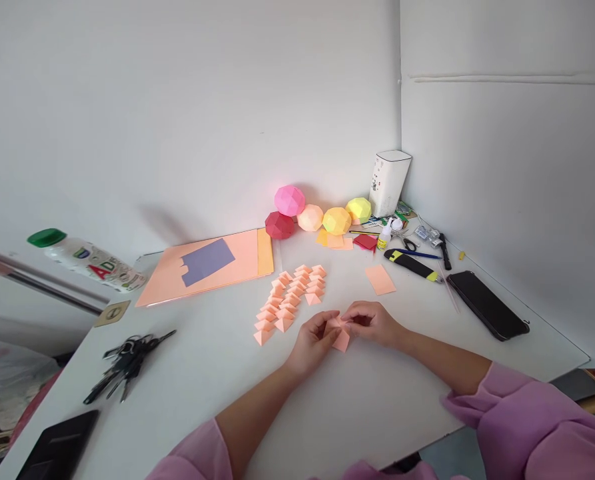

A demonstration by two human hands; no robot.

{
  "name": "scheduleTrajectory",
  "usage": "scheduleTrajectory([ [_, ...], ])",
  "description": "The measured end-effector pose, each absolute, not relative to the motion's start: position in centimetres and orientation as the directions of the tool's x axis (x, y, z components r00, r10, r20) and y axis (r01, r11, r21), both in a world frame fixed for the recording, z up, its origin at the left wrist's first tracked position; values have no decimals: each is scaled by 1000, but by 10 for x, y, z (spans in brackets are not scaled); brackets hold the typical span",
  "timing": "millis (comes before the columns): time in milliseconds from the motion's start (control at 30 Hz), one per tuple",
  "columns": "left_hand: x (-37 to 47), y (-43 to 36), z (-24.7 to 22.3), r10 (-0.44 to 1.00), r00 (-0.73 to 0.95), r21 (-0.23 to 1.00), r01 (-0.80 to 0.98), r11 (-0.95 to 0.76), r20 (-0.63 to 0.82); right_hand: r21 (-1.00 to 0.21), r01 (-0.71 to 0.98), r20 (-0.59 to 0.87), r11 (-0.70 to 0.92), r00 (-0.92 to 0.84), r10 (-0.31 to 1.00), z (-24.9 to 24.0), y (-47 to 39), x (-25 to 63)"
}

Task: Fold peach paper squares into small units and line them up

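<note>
Between my two hands is a small peach paper piece (342, 341), partly folded, with its lower flap hanging free. My left hand (313, 341) pinches its left side between thumb and fingers. Fingers of my right hand (372, 323) are closed on its upper right edge; they hide part of the folds. Just beyond my left hand stand rows of folded peach paper pieces (286, 304), small and pointed. A flat peach paper rectangle (380, 279) lies on the table past my right hand.
Faceted paper balls (290, 201) sit against the wall. Glue (384, 236), a box cutter (413, 265) and a phone (488, 304) lie to the right. On the left are paper sheets (152, 288), a bottle (92, 263), keys (127, 363) and a black wallet-like object (60, 447).
</note>
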State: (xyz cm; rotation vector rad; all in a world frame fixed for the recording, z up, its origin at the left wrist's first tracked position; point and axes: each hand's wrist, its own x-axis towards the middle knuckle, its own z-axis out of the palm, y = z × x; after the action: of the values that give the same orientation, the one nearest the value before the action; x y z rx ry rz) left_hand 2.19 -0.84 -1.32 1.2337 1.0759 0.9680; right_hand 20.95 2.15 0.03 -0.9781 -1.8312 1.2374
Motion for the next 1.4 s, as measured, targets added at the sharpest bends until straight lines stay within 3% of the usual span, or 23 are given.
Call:
scheduleTrajectory([
  [467, 22, -9, -9, 969, 222, 992, -47, 119, -106, -942, 187, 163, 278, -469, 868, 1, 21, 208],
  [867, 22, -8, -7, 962, 270, 999, -2, 40, -38, -969, 173, 68, 177, -502, 862, -3, 22, 209],
  [1400, 25, -7, -8, 969, 236, 991, -90, 100, -76, -961, 193, 92, 200, -458, 884, 2, 19, 206],
])
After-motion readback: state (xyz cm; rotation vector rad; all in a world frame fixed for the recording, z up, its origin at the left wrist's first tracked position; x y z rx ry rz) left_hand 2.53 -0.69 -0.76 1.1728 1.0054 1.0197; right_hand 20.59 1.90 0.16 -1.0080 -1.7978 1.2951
